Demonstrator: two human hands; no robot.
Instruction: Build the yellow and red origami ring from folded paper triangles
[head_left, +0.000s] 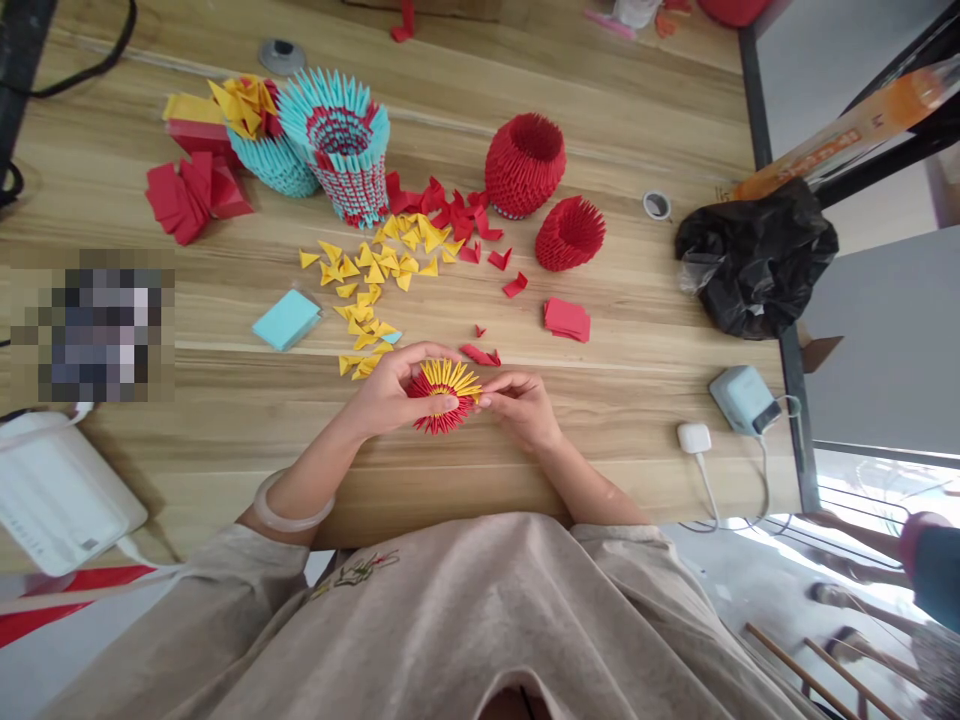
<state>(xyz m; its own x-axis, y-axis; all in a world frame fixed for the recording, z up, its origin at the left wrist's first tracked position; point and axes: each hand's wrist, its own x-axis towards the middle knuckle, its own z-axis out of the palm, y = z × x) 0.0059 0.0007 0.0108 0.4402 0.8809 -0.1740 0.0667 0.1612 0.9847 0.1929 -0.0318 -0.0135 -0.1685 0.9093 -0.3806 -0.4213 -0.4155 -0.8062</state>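
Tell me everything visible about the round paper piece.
The round paper piece looks made of many folded, pointed pieces. Red points fan around it; yellow ones line its far side, with more yellow near its centre. The left grip holds it over the table, thumb across its face; the right grip meets its right edge.

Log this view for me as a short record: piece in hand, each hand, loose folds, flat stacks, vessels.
Piece: red-and-yellow paper piece, spiky, ring-shaped
Left hand: grips the piece, thumb laid across it
Right hand: fingertips pinched at the yellow edge; whether they hold a separate fold is too small to tell
Loose folds: yellow folds and red folds, scattered beyond the hands
Flat stacks: blue stack to the left, red stack to the right
Vessels: blue-and-red vase, larger red pot, smaller red pot
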